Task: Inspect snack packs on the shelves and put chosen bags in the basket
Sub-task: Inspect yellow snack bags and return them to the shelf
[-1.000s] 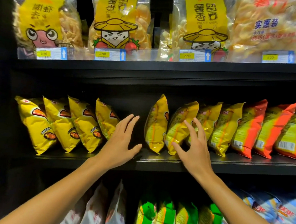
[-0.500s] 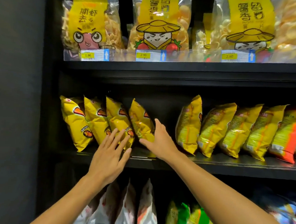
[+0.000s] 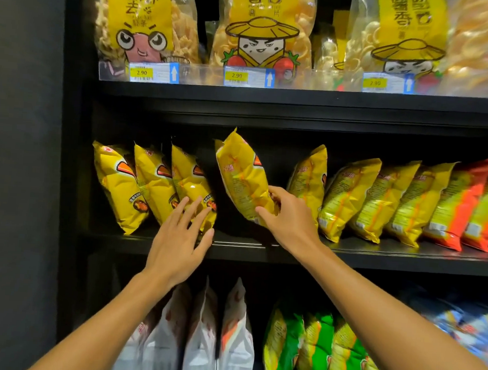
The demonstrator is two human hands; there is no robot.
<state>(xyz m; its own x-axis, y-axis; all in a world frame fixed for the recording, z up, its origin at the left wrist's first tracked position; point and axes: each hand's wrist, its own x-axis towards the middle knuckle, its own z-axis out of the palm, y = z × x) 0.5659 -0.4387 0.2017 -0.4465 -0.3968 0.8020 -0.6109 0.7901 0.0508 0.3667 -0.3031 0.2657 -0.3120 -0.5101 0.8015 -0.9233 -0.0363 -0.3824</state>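
Observation:
My right hand [image 3: 288,217] grips the lower edge of a yellow snack bag [image 3: 243,176], which is tilted and lifted out from its row on the middle shelf [image 3: 290,250]. My left hand [image 3: 180,238] has straight fingers whose tips touch the rightmost of three yellow bags [image 3: 192,187] that still lean in the left row. No basket is in view.
More yellow bags [image 3: 348,198] and red-orange bags [image 3: 461,203] line the middle shelf to the right. Large clear bags [image 3: 262,30] with price tags stand on the top shelf. White bags [image 3: 203,338] and green bags [image 3: 315,351] fill the bottom shelf. A dark wall [image 3: 15,169] runs along the left.
My right hand has closed on the yellow bag and pulled it up and out of the row. My left hand has reached forward to touch the neighbouring bag. The view has shifted closer.

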